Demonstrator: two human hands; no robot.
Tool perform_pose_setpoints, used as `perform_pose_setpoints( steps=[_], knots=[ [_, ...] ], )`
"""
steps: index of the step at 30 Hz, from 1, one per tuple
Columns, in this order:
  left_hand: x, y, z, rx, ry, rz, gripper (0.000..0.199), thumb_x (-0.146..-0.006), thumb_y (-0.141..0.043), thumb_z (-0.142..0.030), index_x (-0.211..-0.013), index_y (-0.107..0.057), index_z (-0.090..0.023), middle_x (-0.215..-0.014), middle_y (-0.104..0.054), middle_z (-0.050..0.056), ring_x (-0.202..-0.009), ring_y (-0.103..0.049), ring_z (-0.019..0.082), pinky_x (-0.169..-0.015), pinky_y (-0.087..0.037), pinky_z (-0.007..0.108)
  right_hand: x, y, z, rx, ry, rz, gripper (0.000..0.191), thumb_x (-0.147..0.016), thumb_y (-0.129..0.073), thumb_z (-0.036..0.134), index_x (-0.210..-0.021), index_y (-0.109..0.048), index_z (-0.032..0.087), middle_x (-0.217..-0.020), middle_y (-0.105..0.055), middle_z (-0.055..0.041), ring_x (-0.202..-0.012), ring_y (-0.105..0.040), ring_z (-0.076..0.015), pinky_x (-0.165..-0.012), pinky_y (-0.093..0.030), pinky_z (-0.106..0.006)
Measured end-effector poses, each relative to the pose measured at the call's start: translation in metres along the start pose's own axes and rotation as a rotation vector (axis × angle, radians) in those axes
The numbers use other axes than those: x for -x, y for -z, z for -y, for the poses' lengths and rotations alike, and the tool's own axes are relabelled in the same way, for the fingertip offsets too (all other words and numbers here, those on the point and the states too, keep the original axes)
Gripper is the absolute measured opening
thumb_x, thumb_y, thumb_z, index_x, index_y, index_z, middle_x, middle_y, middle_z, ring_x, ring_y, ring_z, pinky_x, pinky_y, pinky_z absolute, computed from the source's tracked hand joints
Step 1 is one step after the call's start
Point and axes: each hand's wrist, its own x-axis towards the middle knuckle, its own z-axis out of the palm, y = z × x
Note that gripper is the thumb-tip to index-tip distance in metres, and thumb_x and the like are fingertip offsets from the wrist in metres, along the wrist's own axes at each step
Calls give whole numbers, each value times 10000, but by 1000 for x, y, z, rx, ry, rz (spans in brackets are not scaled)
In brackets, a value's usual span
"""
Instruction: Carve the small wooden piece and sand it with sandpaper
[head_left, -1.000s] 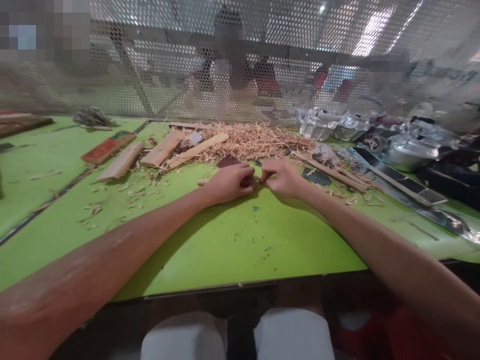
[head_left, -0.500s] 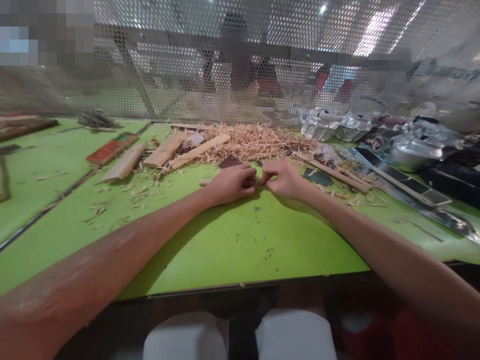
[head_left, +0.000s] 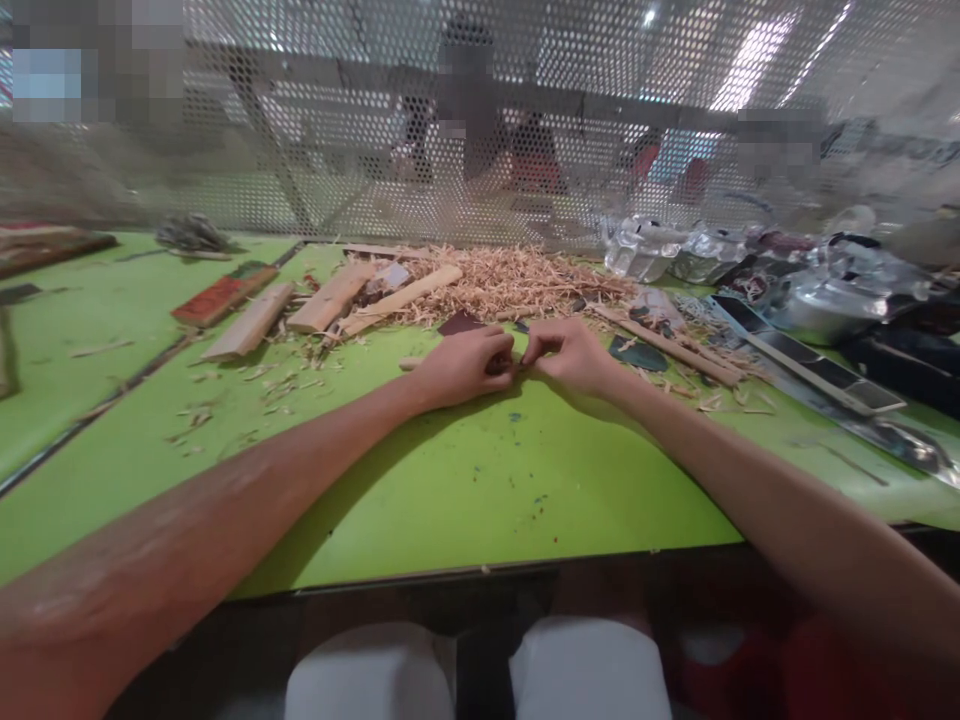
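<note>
A green-topped desk [head_left: 450, 500] spreads across the view, and a perforated metal screen [head_left: 360, 190] stands behind it. Against the screen lies a heap of curly wood shavings [head_left: 517, 280], with crinkled clear plastic packaging [head_left: 840, 290] to its right. On its left side are flat wooden slats [head_left: 251, 322] and a red-painted wooden block [head_left: 223, 295]; a long wooden strip [head_left: 667, 345] lies at its right.

The left hand [head_left: 466, 365] rests low over the desk, fingers curled closed around a slim wooden stick [head_left: 410, 364] (mostly hidden, one end showing beside the wrist). The right hand [head_left: 566, 355] is just beside it, thumb and forefinger closed in a pinch near the left fingertips; whether they grip the stick cannot be told. A small dark maroon sheet [head_left: 459, 323] lies just beyond the left hand.
</note>
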Motion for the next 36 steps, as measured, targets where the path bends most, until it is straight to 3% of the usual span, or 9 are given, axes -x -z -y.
perform_pose_setpoints(
  steps=[7,16,22,27,36],
  knots=[
    [0,-1,2,18,-38,-13,185,-938,-720,-231,-885,-543,-240,-959,-696,52,-804,-606,196,-702,-405,315,-2,1,0,28,83,35,157,-818,-710,114,-723,-706,238,-752,-756,-27,-755,-659,-212,-732,-534,-345],
    [1,0,1,12,-26,-3,184,-934,-726,-245,-885,-548,-239,-953,-697,55,-810,-608,203,-703,-409,316,0,1,2,-10,52,37,190,-793,-693,60,-724,-729,233,-747,-744,-19,-749,-657,-204,-741,-518,-347],
    [0,1,1,24,-7,0,186,-947,-717,-254,-878,-546,-239,-956,-701,51,-792,-610,194,-691,-413,310,-1,1,2,87,35,12,196,-774,-677,50,-683,-699,222,-725,-728,-20,-725,-646,-200,-696,-487,-330],
    [0,1,0,16,-17,0,207,-941,-733,-252,-877,-536,-243,-955,-695,53,-795,-606,198,-691,-400,317,0,2,1,-22,8,44,172,-798,-725,95,-718,-723,248,-754,-759,-24,-773,-677,-221,-761,-558,-361],
    [-1,-1,1,10,3,5,195,-945,-716,-270,-881,-533,-248,-949,-680,51,-823,-611,212,-711,-404,330,0,3,-4,-49,-6,60,171,-754,-689,79,-700,-710,240,-734,-729,-8,-743,-657,-202,-726,-529,-350]
  ],
)
